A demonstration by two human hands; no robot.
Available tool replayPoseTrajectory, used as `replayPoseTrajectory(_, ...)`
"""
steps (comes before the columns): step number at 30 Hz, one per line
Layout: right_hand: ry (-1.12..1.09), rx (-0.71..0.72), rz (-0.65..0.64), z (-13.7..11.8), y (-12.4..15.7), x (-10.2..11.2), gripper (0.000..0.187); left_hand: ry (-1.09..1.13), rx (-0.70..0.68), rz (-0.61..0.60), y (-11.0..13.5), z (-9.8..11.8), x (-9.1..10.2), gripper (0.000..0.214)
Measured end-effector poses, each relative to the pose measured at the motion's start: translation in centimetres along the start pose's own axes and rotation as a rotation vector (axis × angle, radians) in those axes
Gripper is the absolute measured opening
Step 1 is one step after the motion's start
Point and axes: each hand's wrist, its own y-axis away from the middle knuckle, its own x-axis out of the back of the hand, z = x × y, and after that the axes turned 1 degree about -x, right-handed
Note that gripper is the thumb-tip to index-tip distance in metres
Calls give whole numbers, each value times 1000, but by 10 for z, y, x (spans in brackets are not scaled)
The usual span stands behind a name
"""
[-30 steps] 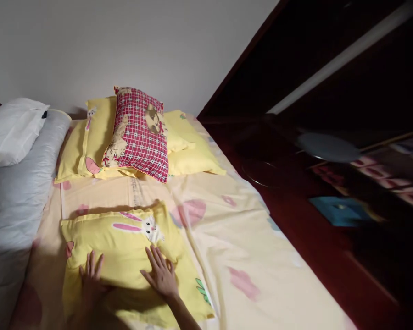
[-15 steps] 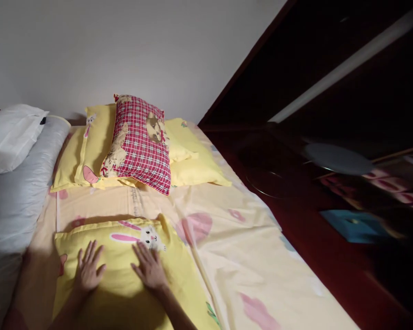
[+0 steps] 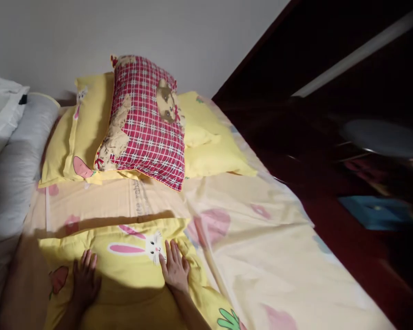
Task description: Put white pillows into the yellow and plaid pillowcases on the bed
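A yellow pillow (image 3: 131, 279) with a white rabbit and carrot print lies flat on the bed at the front. My left hand (image 3: 85, 280) rests palm down on its left part, fingers extended, in shadow. On its right part, just beside the rabbit's face, my right hand (image 3: 175, 270) lies with fingers stretched out. Neither hand grips anything. Farther back, a red plaid pillow (image 3: 144, 123) with a bear print leans on a yellow pillow (image 3: 89, 123), and another yellow pillow (image 3: 220, 156) lies to their right.
The bed's peach sheet (image 3: 261, 247) has pink prints and wrinkles. Along the left lies a grey rolled bedding piece (image 3: 17, 160) with a white pillow (image 3: 0, 110) on it. A blue box (image 3: 375, 211) and a round stool (image 3: 385, 137) stand on the dark floor at right.
My right hand has moved right across the pillow, past the rabbit's face, and my hands are farther apart. The view has shifted closer to the pillows at the back.
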Motion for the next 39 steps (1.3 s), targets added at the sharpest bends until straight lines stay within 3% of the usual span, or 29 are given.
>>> replayPoseTrajectory(2,-24,-71,50,-23,3,10,67,6,43,64,-11,10,18,57)
replayPoseTrajectory(4,-81,-20,141,-57,15,20,62,-10,106,164,-24,32,35,59)
replayPoseTrajectory(6,-158,215,121,-94,30,29,57,-8,53,195,-41,59,52,63)
replayPoseTrajectory(9,-162,577,-127,-120,39,41,53,31,-215,126,-64,82,70,64)
replayPoseTrajectory(11,-85,576,-229,-106,30,45,55,19,-276,92,-68,75,72,61)
replayPoseTrajectory(12,-46,526,-240,-91,24,44,60,0,-225,95,-66,67,69,59)
replayPoseTrajectory(16,56,382,-151,-25,8,18,65,-70,211,133,-37,34,29,59)
replayPoseTrajectory(18,69,344,-84,-7,6,1,64,-56,278,127,-27,30,6,60)
replayPoseTrajectory(21,13,340,-51,5,1,-8,63,-23,252,136,-31,32,-11,60)
replayPoseTrajectory(25,-113,243,-100,-13,-12,15,56,-7,288,201,-55,47,9,57)
replayPoseTrajectory(28,-140,160,-7,-63,-7,28,49,36,141,243,-68,75,31,56)
replayPoseTrajectory(29,-156,217,11,-80,-1,29,48,63,19,234,-71,84,36,56)
replayPoseTrajectory(31,-184,481,-36,-101,6,28,48,116,-271,219,-72,89,39,53)
replayPoseTrajectory(33,-139,695,-108,-90,-2,31,49,104,-370,204,-67,67,39,51)
replayPoseTrajectory(34,-84,707,-118,-73,-11,34,49,75,-292,190,-62,46,39,50)
replayPoseTrajectory(36,39,506,-74,-26,-37,48,43,-23,64,35,-50,-6,46,50)
replayPoseTrajectory(37,80,474,-107,-4,-48,55,38,-37,221,-56,-44,-31,51,51)
replayPoseTrajectory(39,133,391,-121,20,-59,69,37,-9,437,-175,-33,-63,65,56)
